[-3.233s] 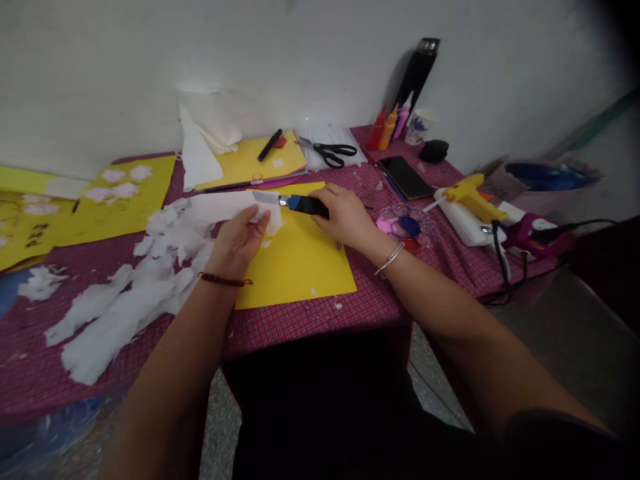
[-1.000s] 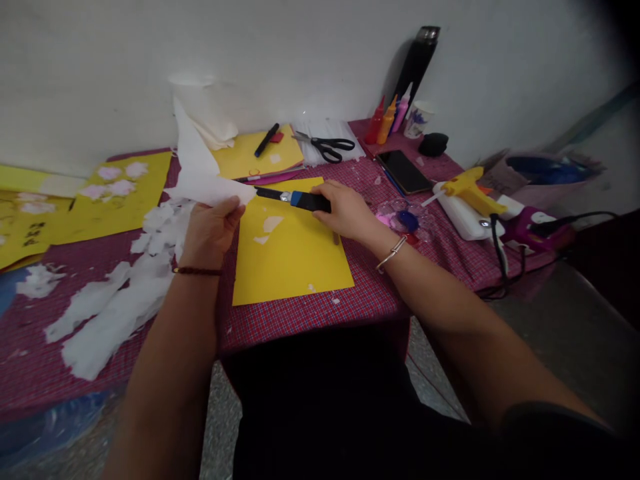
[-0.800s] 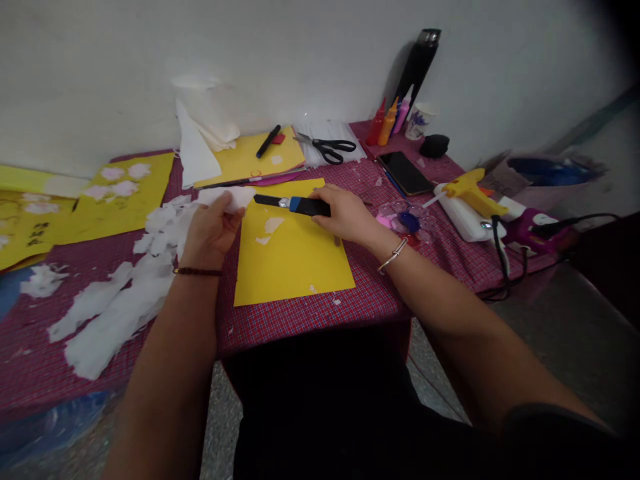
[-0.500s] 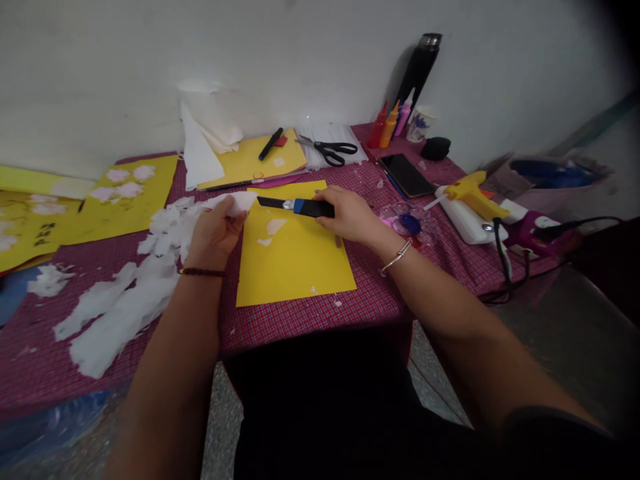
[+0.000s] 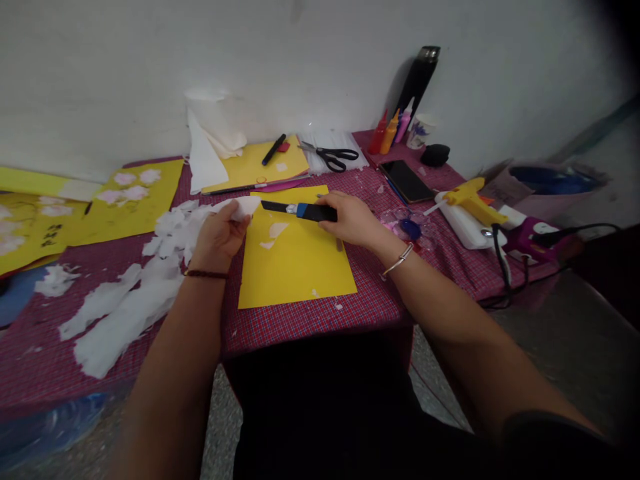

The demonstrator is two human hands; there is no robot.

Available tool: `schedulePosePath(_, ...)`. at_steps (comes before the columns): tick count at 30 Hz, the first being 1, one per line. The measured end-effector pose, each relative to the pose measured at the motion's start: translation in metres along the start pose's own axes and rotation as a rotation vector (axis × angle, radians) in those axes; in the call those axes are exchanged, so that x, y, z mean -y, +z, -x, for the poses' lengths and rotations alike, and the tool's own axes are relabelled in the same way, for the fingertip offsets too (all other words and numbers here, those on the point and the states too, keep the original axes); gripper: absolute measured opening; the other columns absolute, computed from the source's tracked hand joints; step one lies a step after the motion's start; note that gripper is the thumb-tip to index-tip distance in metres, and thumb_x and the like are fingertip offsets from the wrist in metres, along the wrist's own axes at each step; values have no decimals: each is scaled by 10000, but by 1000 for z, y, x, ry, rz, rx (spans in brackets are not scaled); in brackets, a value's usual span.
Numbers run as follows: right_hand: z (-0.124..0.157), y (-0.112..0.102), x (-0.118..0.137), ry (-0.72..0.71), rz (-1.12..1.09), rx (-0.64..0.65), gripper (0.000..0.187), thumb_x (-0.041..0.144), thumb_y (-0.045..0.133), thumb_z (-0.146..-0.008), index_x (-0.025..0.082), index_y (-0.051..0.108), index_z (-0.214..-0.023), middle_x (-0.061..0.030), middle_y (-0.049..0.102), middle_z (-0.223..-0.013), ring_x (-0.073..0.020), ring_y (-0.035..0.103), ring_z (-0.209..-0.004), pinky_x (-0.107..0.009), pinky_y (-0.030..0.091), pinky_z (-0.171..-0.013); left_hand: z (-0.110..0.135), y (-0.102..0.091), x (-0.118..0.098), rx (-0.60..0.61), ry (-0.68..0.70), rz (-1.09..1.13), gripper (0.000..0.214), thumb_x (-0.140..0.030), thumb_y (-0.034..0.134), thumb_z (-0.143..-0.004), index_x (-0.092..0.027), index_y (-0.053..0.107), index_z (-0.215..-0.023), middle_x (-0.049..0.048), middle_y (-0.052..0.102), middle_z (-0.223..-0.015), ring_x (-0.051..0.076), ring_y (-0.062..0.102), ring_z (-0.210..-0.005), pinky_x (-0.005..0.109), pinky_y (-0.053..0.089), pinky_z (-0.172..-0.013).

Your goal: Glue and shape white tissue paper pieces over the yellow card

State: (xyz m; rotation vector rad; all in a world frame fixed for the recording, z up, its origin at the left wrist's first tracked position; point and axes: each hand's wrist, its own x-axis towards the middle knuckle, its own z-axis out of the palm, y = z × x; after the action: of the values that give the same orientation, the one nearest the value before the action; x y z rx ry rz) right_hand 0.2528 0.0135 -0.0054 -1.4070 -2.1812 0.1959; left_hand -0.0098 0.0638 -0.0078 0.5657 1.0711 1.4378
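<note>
My left hand is closed on a piece of white tissue paper, held just above the left edge of a yellow card sheet. My right hand grips a utility knife with a blue and black handle. Its blade points left, with the tip close to the tissue. Two small white scraps lie on the yellow sheet under the knife.
Torn white tissue is strewn left of the sheet on the red checked tablecloth. Behind are yellow cards, a black marker, scissors, paint bottles, a black flask and a phone. A yellow glue gun rests at right.
The tissue was lifted off the yellow sheet and drawn left, leaving two small scraps behind. My left hand has lowered it toward the scrap pile. The knife stays in my right hand.
</note>
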Motion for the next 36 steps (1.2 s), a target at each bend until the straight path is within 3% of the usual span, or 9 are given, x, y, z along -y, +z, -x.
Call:
schedulePosePath(6, 0, -1, 0, 9, -7, 5, 302, 191, 621, -757, 179, 645, -1058, -88, 667, -1040, -249, 605, -950, -369, 458, -831, 2, 2, 2, 39, -14, -9, 228, -60, 610, -837, -153, 579, -631, -15, 628, -581, 70, 598, -511, 156, 503, -471)
schedulePosePath(12, 0, -1, 1, 5, -8, -8, 306, 197, 625, -756, 171, 651, -1060, -84, 667, -1025, -234, 614, -906, -351, 460, -807, 2, 0, 5, 106, 29, -126, 163, -112, 689, -749, -149, 572, -642, -25, 598, -547, 57, 489, -419, 163, 264, -331)
schedulePosePath(17, -1, 1, 0, 8, -34, -7, 312, 202, 634, -758, 173, 654, -1068, -85, 676, -1025, -232, 622, -904, -348, 462, -805, 2, 0, 9, 131, 143, -105, 119, -135, 732, -669, -148, 614, -681, -9, 656, -641, 85, 593, -557, 175, 434, -494)
schedulePosePath(22, -1, 4, 1, 53, -111, -23, 302, 190, 662, -741, 184, 659, -1042, -78, 693, -1016, -230, 629, -913, -353, 463, -812, 8, 0, 10, 157, 243, -169, 186, -180, 777, -625, -149, 597, -592, -17, 616, -571, 82, 547, -520, 179, 418, -498)
schedulePosePath(27, 0, 1, 8, 47, -179, 36, 301, 156, 642, -743, 160, 662, -1044, -83, 697, -1008, -216, 630, -886, -339, 467, -786, 17, 5, 10, 191, 358, -154, 169, -178, 778, -578, -166, 673, -709, 2, 701, -742, 130, 640, -709, 204, 491, -662)
schedulePosePath(31, 1, -2, 10, 60, -184, 78, 304, 153, 646, -741, 154, 667, -1045, -84, 700, -1005, -212, 633, -869, -330, 465, -773, 20, 9, 7, 171, 361, -161, 125, -200, 759, -616, -162, 681, -706, 14, 701, -728, 128, 624, -657, 208, 492, -627)
schedulePosePath(36, 1, 0, 7, 62, -218, 41, 310, 162, 644, -746, 154, 663, -1055, -93, 704, -1022, -224, 638, -891, -347, 475, -795, 22, 8, 4, 174, 246, -180, 83, -172, 717, -635, -165, 640, -602, -17, 604, -532, 93, 516, -472, 193, 407, -465)
